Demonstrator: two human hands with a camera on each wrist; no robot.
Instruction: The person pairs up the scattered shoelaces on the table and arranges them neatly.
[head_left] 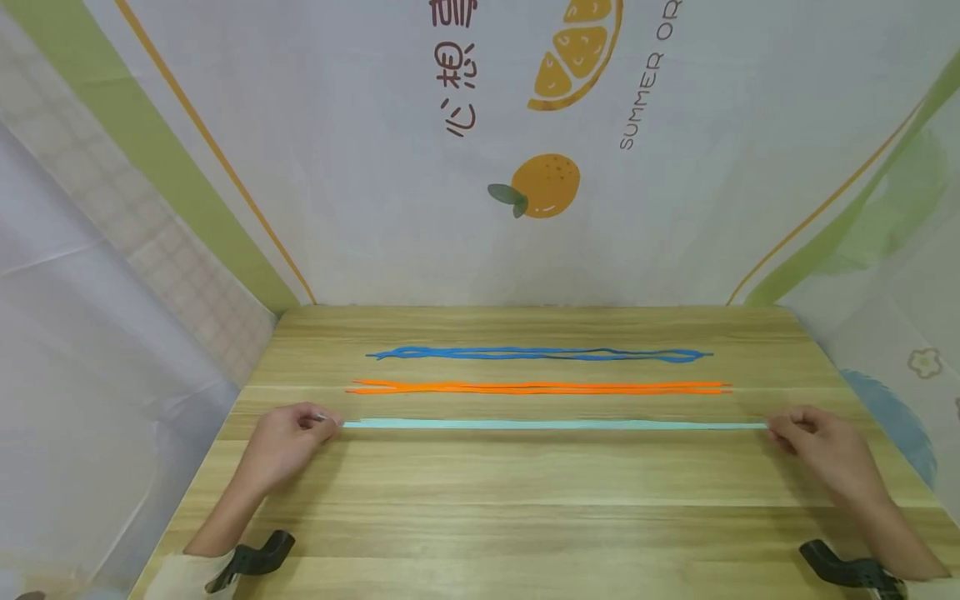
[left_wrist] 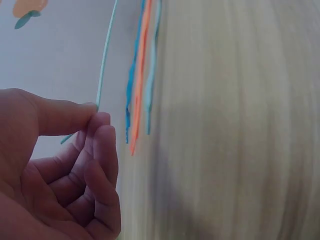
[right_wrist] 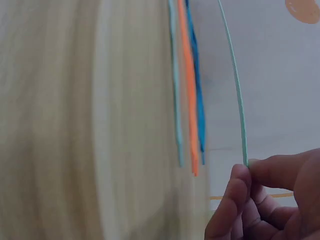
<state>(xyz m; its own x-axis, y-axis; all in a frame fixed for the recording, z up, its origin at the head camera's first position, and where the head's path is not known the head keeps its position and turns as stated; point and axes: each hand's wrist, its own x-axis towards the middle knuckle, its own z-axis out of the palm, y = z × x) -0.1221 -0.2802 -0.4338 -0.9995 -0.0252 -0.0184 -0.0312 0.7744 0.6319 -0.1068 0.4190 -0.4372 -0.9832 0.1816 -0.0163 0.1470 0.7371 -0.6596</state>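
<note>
A mint-green shoelace (head_left: 675, 426) is stretched straight between two hands above the table. My left hand (head_left: 292, 437) pinches its left end between thumb and fingertips, and a short tail (left_wrist: 66, 138) sticks out past the fingers. At the other end, my right hand (head_left: 825, 446) pinches the lace the same way. A second mint-green shoelace (left_wrist: 149, 90) lies on the table; in the head view the held one overlaps it. Beyond it lie orange shoelaces (head_left: 540, 388) side by side, and farther back blue shoelaces (head_left: 510, 353) with slightly wavy strands.
The wood-grain table (head_left: 480, 517) ends at a white cloth backdrop (head_left: 375, 208) printed with oranges and lettering. Cloth also hangs along the left and right sides. Black wrist mounts (head_left: 258, 557) sit on both forearms.
</note>
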